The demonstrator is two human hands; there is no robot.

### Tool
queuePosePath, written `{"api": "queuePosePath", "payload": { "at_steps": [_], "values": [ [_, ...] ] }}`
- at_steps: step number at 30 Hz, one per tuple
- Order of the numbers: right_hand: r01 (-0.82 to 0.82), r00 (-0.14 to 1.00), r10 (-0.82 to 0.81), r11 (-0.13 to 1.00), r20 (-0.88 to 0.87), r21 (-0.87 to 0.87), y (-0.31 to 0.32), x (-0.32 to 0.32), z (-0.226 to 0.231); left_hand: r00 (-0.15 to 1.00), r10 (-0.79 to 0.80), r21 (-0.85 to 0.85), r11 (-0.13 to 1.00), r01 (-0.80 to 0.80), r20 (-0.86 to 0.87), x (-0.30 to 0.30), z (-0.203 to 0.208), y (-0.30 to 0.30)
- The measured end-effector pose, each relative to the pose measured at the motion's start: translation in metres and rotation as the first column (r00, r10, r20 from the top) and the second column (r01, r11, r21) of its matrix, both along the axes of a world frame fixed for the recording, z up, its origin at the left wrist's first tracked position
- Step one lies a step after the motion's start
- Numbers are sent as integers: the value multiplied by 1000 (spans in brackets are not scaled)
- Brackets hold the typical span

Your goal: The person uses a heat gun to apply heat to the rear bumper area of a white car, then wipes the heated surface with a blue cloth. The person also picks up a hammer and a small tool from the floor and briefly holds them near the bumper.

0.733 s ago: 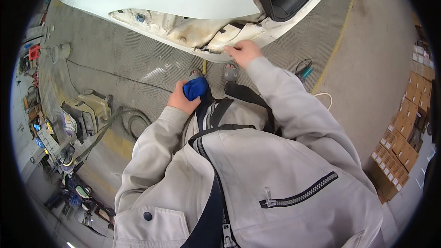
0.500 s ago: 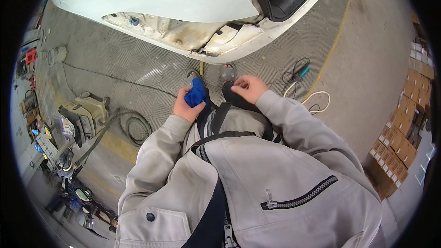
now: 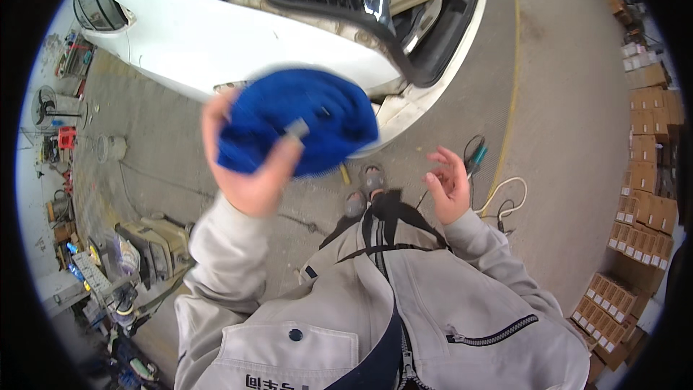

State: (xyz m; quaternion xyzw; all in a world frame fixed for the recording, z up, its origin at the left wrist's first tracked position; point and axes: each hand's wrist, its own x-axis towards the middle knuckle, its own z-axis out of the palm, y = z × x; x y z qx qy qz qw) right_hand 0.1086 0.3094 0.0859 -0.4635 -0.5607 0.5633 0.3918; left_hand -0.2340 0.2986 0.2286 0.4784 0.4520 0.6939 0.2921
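Observation:
My left hand [image 3: 249, 184] is raised in front of me and grips a bunched blue cloth [image 3: 332, 115]. The thumb presses on its near side beside a small pale tag, and the fingers go round behind it; motion smears both somewhat. A white car body [image 3: 289, 47] stands beyond, partly covered by the cloth. Lower and to the right, my right hand [image 3: 451, 191] hangs with its fingers apart and nothing in them, away from the cloth.
At the car's right end is an opening edged with a black rubber seal [image 3: 379, 32]. A cable with a green connector [image 3: 478, 155] lies on the floor near my right hand. Cardboard boxes [image 3: 646, 195] are stacked at the right. A beige machine [image 3: 155, 245] stands at left, a bucket [image 3: 112, 148] farther off.
My left hand has come up with the blue cloth, which now looks larger and more spread. My right hand has moved right, its fingers opening. The view shows more of the car.

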Motion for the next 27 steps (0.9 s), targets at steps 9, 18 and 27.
{"api": "queuePosePath", "payload": {
  "at_steps": [9, 18, 27],
  "values": [
    [-35, 873, 83, 994, 480, -107, -99, 62, -9, -224, 154, 263, 729, -632, -962, -104, -38, 185],
    [431, 547, 74, 829, 834, -357, -263, 178, -74, 668, 464, 213, 880, -425, -582, -59, -186, 21],
    [508, 587, 139, 704, 798, -496, -309, 272, -119, 928, -365, -906, 365, 214, 73, 66, -450, -272]
  ]
}}
